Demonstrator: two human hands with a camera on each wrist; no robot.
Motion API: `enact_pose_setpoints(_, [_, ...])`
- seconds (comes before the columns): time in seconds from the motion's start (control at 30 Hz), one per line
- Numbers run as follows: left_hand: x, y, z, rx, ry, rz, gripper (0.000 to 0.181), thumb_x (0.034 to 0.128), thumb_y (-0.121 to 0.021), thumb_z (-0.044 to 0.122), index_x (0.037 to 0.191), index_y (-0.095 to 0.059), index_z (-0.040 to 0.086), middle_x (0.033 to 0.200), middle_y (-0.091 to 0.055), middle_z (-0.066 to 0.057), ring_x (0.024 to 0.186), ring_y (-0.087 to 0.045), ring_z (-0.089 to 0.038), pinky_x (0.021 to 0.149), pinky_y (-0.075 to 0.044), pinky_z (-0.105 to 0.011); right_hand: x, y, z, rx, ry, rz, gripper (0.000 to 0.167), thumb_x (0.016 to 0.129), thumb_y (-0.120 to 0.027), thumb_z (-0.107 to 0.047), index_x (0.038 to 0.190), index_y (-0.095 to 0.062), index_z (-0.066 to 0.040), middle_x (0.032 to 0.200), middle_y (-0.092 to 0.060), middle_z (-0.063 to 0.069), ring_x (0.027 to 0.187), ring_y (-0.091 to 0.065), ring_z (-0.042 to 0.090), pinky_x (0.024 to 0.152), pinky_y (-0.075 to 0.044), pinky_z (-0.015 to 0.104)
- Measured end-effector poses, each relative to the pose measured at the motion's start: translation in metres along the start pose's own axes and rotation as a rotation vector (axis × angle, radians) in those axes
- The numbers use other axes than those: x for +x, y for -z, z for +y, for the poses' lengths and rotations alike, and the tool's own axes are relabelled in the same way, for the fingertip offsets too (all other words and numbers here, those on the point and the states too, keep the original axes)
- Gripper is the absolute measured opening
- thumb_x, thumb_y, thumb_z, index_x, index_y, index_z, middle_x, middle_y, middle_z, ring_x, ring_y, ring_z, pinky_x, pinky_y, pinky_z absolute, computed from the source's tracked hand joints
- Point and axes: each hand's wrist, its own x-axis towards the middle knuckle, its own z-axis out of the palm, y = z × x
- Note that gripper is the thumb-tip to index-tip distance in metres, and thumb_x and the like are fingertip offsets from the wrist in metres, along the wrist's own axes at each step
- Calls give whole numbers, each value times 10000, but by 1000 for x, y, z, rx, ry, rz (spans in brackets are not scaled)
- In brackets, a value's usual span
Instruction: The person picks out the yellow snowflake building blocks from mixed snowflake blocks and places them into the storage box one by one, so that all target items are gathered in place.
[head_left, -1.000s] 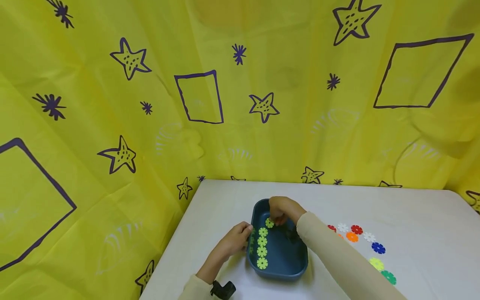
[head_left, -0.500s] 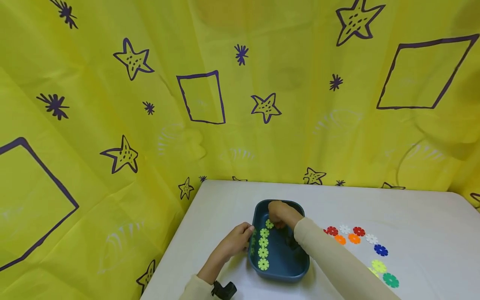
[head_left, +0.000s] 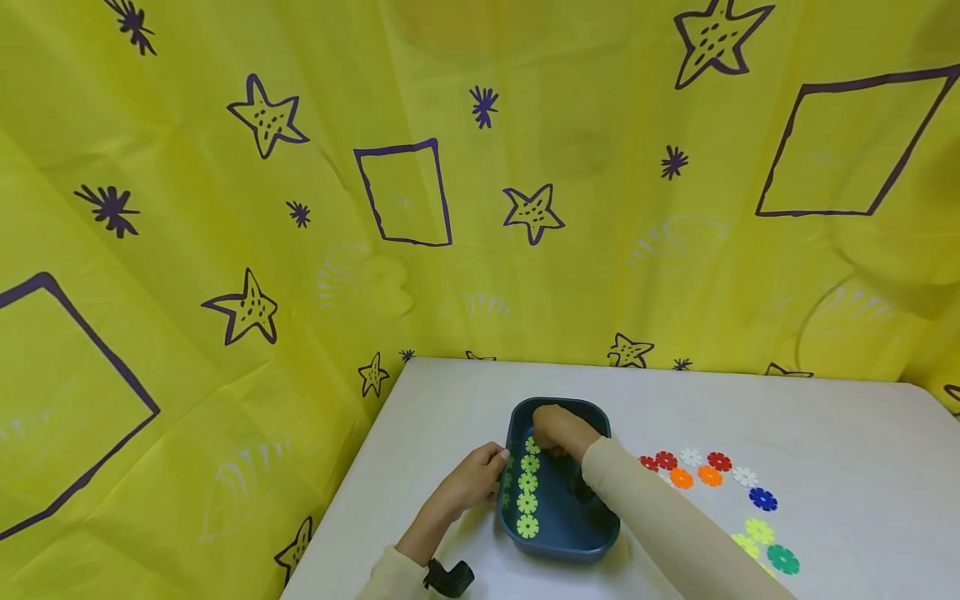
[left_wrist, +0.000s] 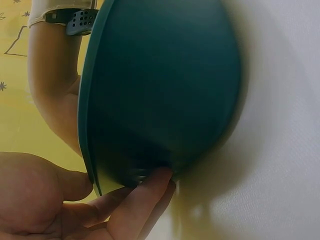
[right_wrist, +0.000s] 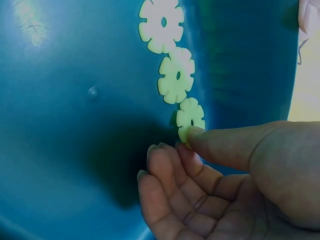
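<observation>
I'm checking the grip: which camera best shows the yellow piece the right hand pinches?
The right wrist view: the yellow piece is close up, the right hand pinching it. The head view shows it small; the left wrist view doesn't show it.

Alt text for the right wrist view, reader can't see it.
Right hand pinches a yellow-green, flower-shaped disc inside a blue tray. Two matching discs line up from it toward the picture's top; part of the left hand shows at the tray's edge, top right.
</observation>
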Motion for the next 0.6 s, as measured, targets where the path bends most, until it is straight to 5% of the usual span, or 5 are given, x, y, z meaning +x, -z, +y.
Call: enact_pose_setpoints(0.6, [0,0,1,4,-12,-1,316,1148,-455,231,1195,-603,-45,1040,-629,-113,939,-631,-215,777,-612,-413,12,-8,-3,-19,-2,14,86,971,-702,2,989,-681,83,744,-620,140,604,-635,206,616,-585,309])
